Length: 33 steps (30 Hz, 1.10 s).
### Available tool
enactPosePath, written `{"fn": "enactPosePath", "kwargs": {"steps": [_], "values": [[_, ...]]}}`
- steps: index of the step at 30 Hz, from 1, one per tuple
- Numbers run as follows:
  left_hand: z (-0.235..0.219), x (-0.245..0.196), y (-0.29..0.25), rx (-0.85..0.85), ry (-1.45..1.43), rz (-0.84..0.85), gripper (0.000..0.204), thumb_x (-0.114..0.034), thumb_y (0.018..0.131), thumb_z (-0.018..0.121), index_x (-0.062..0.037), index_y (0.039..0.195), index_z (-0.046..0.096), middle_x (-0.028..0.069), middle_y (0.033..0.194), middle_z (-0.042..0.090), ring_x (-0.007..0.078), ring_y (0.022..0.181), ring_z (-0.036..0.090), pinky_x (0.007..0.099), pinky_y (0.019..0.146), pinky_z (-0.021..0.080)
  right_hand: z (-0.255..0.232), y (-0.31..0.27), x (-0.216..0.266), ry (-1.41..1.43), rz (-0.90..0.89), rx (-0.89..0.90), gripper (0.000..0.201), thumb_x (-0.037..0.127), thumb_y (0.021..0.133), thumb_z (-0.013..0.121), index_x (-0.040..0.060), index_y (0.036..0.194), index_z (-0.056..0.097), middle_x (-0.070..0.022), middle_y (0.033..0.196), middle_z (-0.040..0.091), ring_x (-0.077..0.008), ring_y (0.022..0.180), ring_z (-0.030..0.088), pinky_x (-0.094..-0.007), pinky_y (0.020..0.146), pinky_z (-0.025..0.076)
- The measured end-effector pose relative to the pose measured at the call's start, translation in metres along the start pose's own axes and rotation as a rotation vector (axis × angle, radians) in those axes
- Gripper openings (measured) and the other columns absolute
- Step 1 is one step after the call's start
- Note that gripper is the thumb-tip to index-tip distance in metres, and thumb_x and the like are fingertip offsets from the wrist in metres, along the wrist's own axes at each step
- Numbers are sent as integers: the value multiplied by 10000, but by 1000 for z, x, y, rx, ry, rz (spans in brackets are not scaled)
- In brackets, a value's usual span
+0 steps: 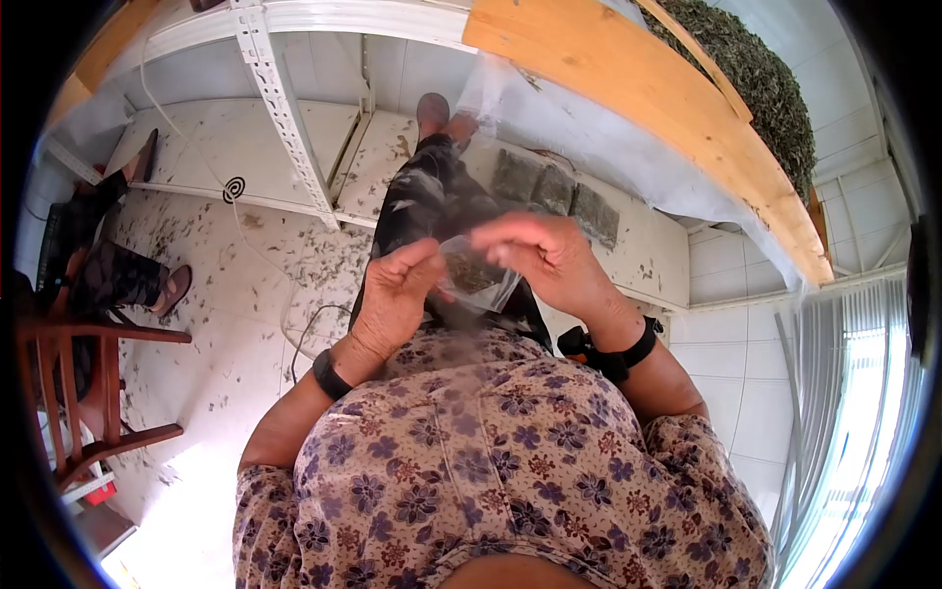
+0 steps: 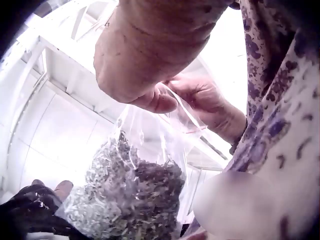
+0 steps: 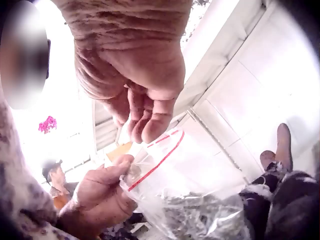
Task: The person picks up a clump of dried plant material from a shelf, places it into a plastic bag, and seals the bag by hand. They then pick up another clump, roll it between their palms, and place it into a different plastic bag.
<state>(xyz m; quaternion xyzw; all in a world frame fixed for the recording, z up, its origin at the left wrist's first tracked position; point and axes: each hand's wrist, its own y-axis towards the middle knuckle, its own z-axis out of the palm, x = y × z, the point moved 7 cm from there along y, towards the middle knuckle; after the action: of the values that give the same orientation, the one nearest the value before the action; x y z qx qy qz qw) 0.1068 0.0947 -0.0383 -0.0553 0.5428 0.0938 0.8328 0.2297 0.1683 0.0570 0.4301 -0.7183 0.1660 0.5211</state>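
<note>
A clear zip-lock bag (image 2: 135,185) of dried, chopped leaves hangs in front of the torso. Its mouth carries a red line, visible in the right wrist view. My left hand (image 1: 397,294) pinches the bag's top edge at one corner, thumb against the fingers. Above the mouth is my right hand (image 1: 549,260), its fingers reaching toward the left hand. In the right wrist view the bent fingers (image 3: 152,120) of that hand come down right at the bag's top edge, while the other corner stands loose.
Several filled packs (image 1: 554,191) lie on the white lower shelf (image 1: 643,255). A wooden board (image 1: 648,88) edges the upper shelf, with a heap of dried leaves (image 1: 746,88) behind it. A wooden chair (image 1: 88,393) and another person's leg (image 1: 123,275) are at left. Leaf scraps litter the floor.
</note>
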Motion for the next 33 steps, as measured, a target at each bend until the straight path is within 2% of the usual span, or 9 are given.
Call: {"fn": "enactPosePath", "kwargs": {"steps": [3, 4, 7, 11, 19, 22, 25, 29, 33], "values": [[-3, 3, 1, 28, 11, -54, 219, -101, 911, 511, 11, 1096, 544, 70, 775, 595, 142, 660, 587, 290, 619, 515, -4, -3, 2, -499, -278, -188, 278, 107, 764, 617, 48, 1035, 592, -127, 859, 638, -314, 728, 611, -361, 686, 495], [-2, 4, 2, 36, 11, -65, 227, -102, 909, 514, 14, 1103, 538, 72, 776, 596, 145, 658, 587, 292, 619, 515, -1, -4, -4, -558, -211, -160, 338, 164, 743, 622, 38, 1054, 576, -158, 882, 630, -359, 764, 596, -407, 727, 481], [-5, 8, 4, 12, 16, -89, 227, -98, 902, 524, 2, 1106, 540, 70, 778, 600, 151, 653, 587, 297, 623, 511, 10, -7, -47, -444, 83, -40, 327, 150, 751, 589, 31, 1055, 570, -179, 833, 621, -342, 745, 604, -411, 705, 481], [-13, 9, 6, -5, 26, -66, 228, -83, 893, 533, 2, 1104, 546, 67, 785, 609, 142, 657, 585, 284, 632, 500, 2, -10, -60, -277, 196, -118, 276, 52, 770, 551, 50, 1044, 585, -168, 732, 616, -307, 659, 608, -351, 641, 485], [-25, 9, 8, -105, 244, -84, 197, -68, 887, 526, 29, 1053, 569, 10, 757, 587, 80, 680, 543, 237, 622, 466, -3, -1, -55, -249, 60, -238, 227, 38, 793, 572, 57, 1016, 604, -166, 803, 625, -294, 693, 614, -339, 625, 483], [-21, 5, 11, -17, 499, -138, 119, -62, 875, 513, 39, 913, 563, -47, 709, 515, 41, 651, 461, 209, 579, 410, 4, 1, -68, -289, 78, -208, 220, 38, 795, 564, 62, 1009, 608, -164, 826, 628, -307, 705, 613, -347, 630, 485], [-18, 4, 11, 37, 715, -33, 87, -55, 848, 505, 24, 813, 511, -43, 650, 439, 39, 630, 376, 221, 537, 359, 10, 0, -71, -306, 18, -228, 216, 50, 800, 549, 70, 1006, 610, -164, 827, 626, -327, 717, 609, -363, 634, 490], [-19, 4, 16, 52, 895, -2, 112, -74, 816, 513, 10, 765, 458, 54, 579, 376, 72, 604, 338, 280, 518, 351, 21, 0, -83, -419, 78, -154, 216, 81, 793, 536, 84, 993, 617, -179, 833, 623, -339, 740, 614, -380, 648, 497], [-21, 8, 32, 96, 880, 93, 116, -76, 827, 476, 21, 769, 453, 120, 580, 356, 110, 572, 344, 306, 514, 356, 34, -6, -91, -257, 74, -144, 240, 77, 785, 513, 86, 1005, 607, -187, 799, 619, -358, 734, 605, -427, 642, 484]]}}
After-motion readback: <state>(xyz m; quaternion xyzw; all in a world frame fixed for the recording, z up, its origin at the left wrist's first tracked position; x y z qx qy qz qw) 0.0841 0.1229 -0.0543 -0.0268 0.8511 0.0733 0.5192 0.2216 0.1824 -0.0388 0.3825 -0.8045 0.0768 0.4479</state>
